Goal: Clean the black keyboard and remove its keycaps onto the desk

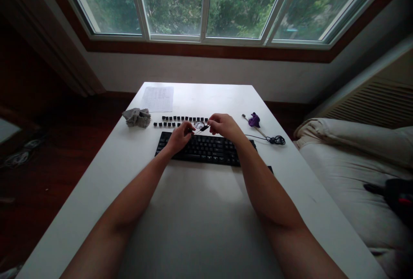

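Note:
A black keyboard (pixel 206 150) lies across the middle of the white table (pixel 193 227). Both hands hover over its far edge. My left hand (pixel 180 136) is curled, its fingertips pinched on something small and dark, perhaps a keycap. My right hand (pixel 224 126) is closed on a thin dark tool (pixel 202 129) with a wire loop, which points toward the left hand. Behind the keyboard, several loose black keycaps (pixel 180 119) lie in two rows.
A crumpled grey cloth (pixel 137 117) sits at the back left, with a printed sheet of paper (pixel 158 98) behind it. A purple tool (pixel 254 119) and a coiled black cable (pixel 275 140) lie at the right. A bed with pale bedding (pixel 348 162) adjoins the table's right side.

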Demonstrator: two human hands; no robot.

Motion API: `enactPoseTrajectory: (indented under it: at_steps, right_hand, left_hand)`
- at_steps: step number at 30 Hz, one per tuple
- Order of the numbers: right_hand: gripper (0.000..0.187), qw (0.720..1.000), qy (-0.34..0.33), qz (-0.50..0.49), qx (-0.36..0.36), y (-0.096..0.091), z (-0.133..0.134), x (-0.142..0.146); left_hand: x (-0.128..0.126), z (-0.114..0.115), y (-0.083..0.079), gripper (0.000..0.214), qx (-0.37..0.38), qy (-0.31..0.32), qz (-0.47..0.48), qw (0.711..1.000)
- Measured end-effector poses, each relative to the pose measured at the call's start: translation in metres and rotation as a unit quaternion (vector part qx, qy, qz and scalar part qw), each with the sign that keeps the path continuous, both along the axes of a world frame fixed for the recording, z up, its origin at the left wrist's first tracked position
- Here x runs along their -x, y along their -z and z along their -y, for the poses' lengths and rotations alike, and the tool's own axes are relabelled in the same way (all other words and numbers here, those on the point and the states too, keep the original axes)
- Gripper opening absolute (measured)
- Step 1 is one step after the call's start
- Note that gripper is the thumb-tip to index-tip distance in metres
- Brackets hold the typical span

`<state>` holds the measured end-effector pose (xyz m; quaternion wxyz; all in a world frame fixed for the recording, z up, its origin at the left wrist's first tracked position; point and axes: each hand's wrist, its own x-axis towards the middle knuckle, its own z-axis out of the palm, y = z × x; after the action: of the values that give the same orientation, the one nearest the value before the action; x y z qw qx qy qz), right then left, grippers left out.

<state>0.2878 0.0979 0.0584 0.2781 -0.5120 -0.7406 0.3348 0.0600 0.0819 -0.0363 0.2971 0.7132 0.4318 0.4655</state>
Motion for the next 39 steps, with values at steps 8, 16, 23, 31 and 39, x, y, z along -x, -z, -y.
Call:
enactPoseTrajectory:
  at_steps: [8, 16, 23, 31, 39]
  right_hand:
    - [0.015, 0.999, 0.037, -0.012, -0.023, -0.008, 0.005, 0.002]
    - [0.017, 0.999, 0.044, -0.008, -0.031, -0.009, 0.004, 0.002]
    - [0.016, 0.998, 0.054, -0.014, -0.035, -0.009, 0.004, 0.002]
    - [0.017, 0.996, 0.059, -0.034, -0.054, -0.007, 0.006, 0.003]
    - [0.023, 0.987, 0.031, -0.155, 0.031, 0.016, 0.032, 0.000]
  left_hand:
    - [0.002, -0.001, -0.001, 0.021, -0.008, -0.027, -0.060, 0.998]
    - [0.000, -0.007, 0.006, 0.034, 0.039, 0.033, 0.092, 0.994]
    - [0.001, -0.011, 0.010, 0.036, 0.065, 0.058, 0.136, 0.987]
    - [0.002, -0.007, 0.005, 0.024, 0.044, 0.059, 0.092, 0.993]
    - [0.011, -0.006, -0.005, 0.021, 0.020, -0.030, 0.018, 0.999]
